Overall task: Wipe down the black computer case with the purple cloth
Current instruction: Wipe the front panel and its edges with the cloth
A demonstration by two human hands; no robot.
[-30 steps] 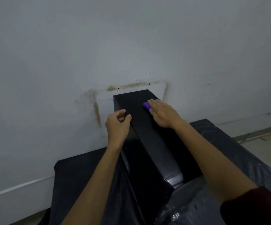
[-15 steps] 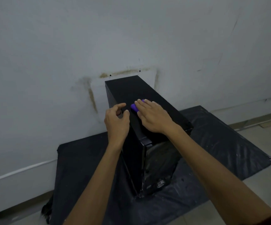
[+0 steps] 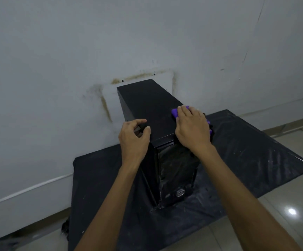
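- Since half a second ago the right hand point(image 3: 192, 127) has slid the purple cloth point(image 3: 174, 112) across the top of the black computer case point(image 3: 147, 102), from beside the left hand point(image 3: 133, 140) over to the right edge; the left hand has kept its place
- That right hand lies flat on the cloth, its fingers point(image 3: 183, 113) fairly straight and pressing down, not curled round it; purple shows past the fingertips and again at the outer side of the hand, where the cloth seems to droop over the case's right edge
- At the left top edge the left hand steadies the case, its fingers point(image 3: 139, 122) curled, with thumb and forefinger on the top panel; the other fingers cannot be seen
- Upright on a black plastic sheet point(image 3: 246, 151) spread over the floor point(image 3: 283, 205) stands the case, its far end close against the wall point(image 3: 56, 87)
- What the next stroke turns on: the top panel's long axis runs from the near front edge away toward the wall, and the cloth sits at the near right corner, so the rest of that panel lies ahead of and to the left of the right fingers
- Judged from this, the top is mid-wipe, and the glossy front face and the sides look not yet done; the right hand is the one placed to go on
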